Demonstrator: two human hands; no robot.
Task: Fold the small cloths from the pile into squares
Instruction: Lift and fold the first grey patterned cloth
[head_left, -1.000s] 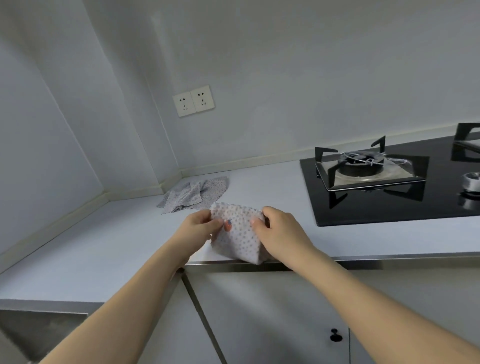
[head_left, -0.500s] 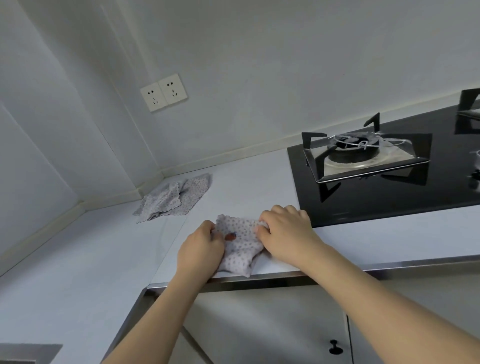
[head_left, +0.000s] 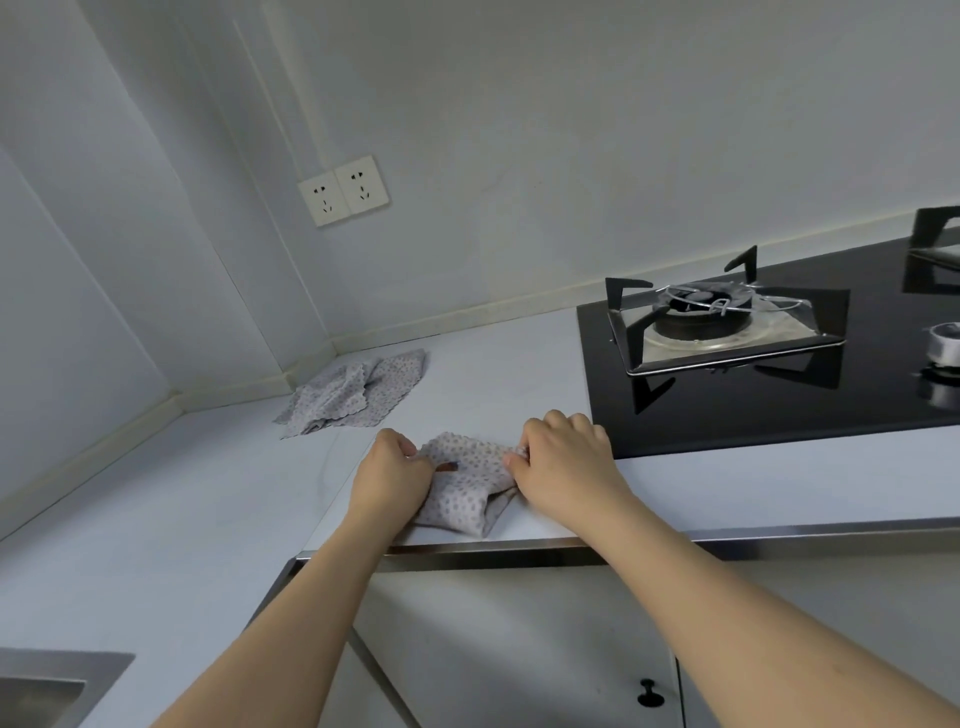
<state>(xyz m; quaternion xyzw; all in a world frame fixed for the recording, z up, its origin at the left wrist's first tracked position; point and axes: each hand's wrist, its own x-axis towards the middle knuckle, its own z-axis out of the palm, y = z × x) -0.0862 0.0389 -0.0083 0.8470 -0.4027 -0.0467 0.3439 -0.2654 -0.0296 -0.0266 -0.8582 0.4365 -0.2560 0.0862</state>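
We look down from head height at a pale kitchen counter (head_left: 519, 358). Near its front edge lies a small grey spotted cloth (head_left: 465, 483), partly folded and still bunched. Both bare hands rest on it with fingers curled: the left hand (head_left: 389, 475) pinches the cloth's left edge, and the right hand (head_left: 563, 460) pinches its right edge, though we cannot quite make out the fingertips under the knuckles. Further back, towards the corner, we see a loose pile of similar cloths (head_left: 353, 392), well apart from the hands. To the right sits a black gas hob (head_left: 753, 405), just beside the right hand. A double wall socket (head_left: 344, 190) is on the wall above the pile.
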